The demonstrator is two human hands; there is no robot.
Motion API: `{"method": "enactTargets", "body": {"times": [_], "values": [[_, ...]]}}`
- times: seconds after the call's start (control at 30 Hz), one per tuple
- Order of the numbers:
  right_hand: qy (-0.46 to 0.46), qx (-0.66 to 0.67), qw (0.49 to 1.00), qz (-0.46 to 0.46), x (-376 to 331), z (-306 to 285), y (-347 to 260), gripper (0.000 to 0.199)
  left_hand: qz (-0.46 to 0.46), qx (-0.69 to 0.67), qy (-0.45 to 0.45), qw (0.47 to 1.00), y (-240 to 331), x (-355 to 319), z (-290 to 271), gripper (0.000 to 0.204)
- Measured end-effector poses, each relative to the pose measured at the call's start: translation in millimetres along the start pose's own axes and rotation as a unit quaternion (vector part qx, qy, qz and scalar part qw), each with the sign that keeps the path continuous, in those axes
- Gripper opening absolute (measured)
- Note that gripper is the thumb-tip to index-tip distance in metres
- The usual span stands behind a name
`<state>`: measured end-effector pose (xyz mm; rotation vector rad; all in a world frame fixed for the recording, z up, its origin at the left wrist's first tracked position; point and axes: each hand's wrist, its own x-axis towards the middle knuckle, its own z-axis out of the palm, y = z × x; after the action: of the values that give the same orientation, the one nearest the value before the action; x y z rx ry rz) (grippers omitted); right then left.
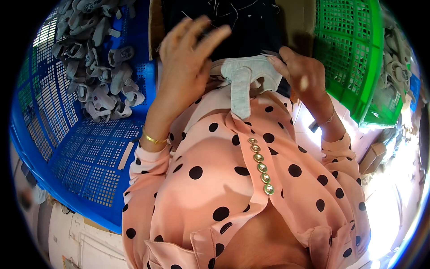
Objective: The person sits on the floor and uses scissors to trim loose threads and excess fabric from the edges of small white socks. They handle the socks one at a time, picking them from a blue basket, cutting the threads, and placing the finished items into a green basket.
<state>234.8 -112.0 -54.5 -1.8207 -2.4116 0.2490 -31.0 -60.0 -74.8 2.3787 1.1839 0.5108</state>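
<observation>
A light grey shoe upper (242, 85) with a rounded strap hanging down lies in my lap, against my dotted shirt. My right hand (302, 74) pinches its far right edge between thumb and fingers. A thin pale pointed sliver shows by those fingertips, too small to name. Raised just left of the upper, my left hand (190, 58) has its fingers spread, slightly blurred, and nothing shows in them. The dark cloth (219, 22) beyond the upper has loose pale threads on it.
On my left stands a large blue plastic basket (89, 157) with a heap of grey shoe uppers (103, 67) at its far end. A green basket (345, 49) rises at my right, with more grey pieces (396, 67) beside it. Cardboard (300, 20) stands beyond my right hand.
</observation>
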Motion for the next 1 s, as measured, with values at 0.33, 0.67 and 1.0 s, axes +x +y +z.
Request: {"method": "enactTargets", "body": {"times": [0.33, 0.67, 1.0], "values": [[-0.008, 0.282, 0.951, 0.128, 4.5, -9.4, -2.3, 0.038, -0.028, -0.271, 0.007, 0.962, 17.2, -10.7, 13.4, 0.026], [-0.048, 0.587, 0.787, 0.181, 8.6, -11.6, -40.2, 0.026, -0.159, -0.489, -0.155, 0.844, 39.4, 8.2, -20.4, 0.016], [-0.035, 0.594, 0.787, 0.165, 11.3, -8.2, -47.2, 0.026, -0.191, -0.458, 0.071, 0.865, 57.2, 4.9, -1.4, 0.016]]}}
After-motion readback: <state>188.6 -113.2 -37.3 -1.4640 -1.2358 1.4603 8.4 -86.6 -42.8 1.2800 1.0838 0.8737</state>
